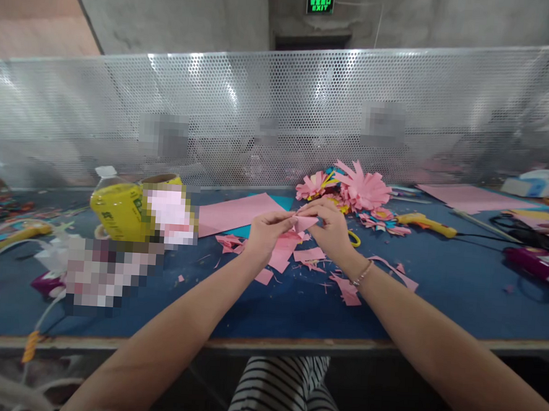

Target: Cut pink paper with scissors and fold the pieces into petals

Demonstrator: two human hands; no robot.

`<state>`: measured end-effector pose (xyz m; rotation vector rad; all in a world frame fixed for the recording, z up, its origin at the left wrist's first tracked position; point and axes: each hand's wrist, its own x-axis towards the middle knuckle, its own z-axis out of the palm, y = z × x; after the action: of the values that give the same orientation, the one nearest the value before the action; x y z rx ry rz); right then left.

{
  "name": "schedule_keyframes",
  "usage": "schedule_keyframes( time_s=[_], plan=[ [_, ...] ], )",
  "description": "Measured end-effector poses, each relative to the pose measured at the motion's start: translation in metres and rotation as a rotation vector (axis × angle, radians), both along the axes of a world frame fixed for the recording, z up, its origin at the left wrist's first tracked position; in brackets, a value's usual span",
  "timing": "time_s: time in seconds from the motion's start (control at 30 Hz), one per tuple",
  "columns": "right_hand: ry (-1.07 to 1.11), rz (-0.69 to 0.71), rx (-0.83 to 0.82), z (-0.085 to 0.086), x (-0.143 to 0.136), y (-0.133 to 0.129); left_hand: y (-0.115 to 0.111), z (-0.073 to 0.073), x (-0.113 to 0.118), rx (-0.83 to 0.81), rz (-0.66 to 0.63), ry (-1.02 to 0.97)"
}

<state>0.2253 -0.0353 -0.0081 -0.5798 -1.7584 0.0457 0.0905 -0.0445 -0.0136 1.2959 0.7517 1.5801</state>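
Observation:
Between my two hands is a small folded piece of pink paper [305, 223], held just above the table. My left hand [269, 229] pinches its left side, fingers closed. From the other side my right hand [330, 224] grips it, with a bracelet on that wrist. Pink paper scraps [309, 255] lie scattered beneath and around both hands. A yellow ring-shaped handle [354, 238] shows beside my right hand, the rest of it hidden. Just behind the hands sits a large pink fringed paper flower [363, 187], with a smaller pink one [313, 186] to its left.
Pink sheets [237, 213] lie behind my left hand. On the left stand a yellow-labelled bottle [120, 208] and a yellow can-like container [164, 180]. A yellow glue gun [426, 225] with a black cord lies to the right. A perforated metal screen [243, 104] closes off the back.

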Motion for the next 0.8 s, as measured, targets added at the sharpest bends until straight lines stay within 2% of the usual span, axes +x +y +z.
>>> schedule_keyframes(
  time_s=[0.33,0.6,0.8],
  plan=[
    [0.079,-0.002,-0.084,-0.001,-0.002,0.002,0.003,0.001,-0.002,-0.037,-0.004,-0.076],
    [0.162,0.133,-0.283,-0.003,0.000,0.012,0.005,0.001,-0.004,-0.040,0.017,-0.069],
    [0.230,0.332,-0.422,-0.008,-0.002,0.018,0.005,0.001,-0.005,-0.024,0.007,-0.083]
  ],
)
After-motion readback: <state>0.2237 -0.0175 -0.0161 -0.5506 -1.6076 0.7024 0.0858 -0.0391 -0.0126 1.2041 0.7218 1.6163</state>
